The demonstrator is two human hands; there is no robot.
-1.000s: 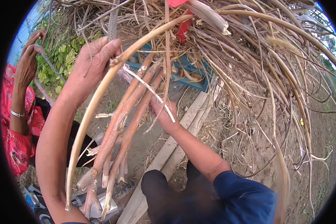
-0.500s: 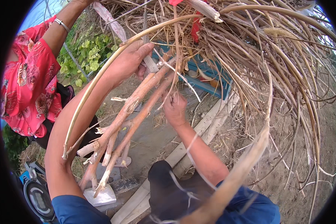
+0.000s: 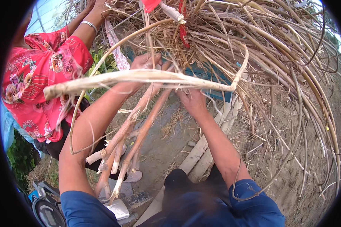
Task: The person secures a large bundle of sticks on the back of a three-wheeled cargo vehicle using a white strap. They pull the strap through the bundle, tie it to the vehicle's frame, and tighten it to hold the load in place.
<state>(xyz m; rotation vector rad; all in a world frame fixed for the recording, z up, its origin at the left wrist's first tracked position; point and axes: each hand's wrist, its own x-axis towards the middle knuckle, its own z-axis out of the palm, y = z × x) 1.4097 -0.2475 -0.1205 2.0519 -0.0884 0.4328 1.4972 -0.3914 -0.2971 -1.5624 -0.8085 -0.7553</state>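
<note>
Beside the big heap of stems, with thick sticks slanted toward the lower left and, perhaps to steady them there, with half-curled left hand and half-curled right hand near their upper ends, any actual hold too hidden to tell

From my remote seat I see stems heaped across the crate and past its right edge, planks on the ground running from near its right corner, branches slanting left of them, and a person farther left.
</note>
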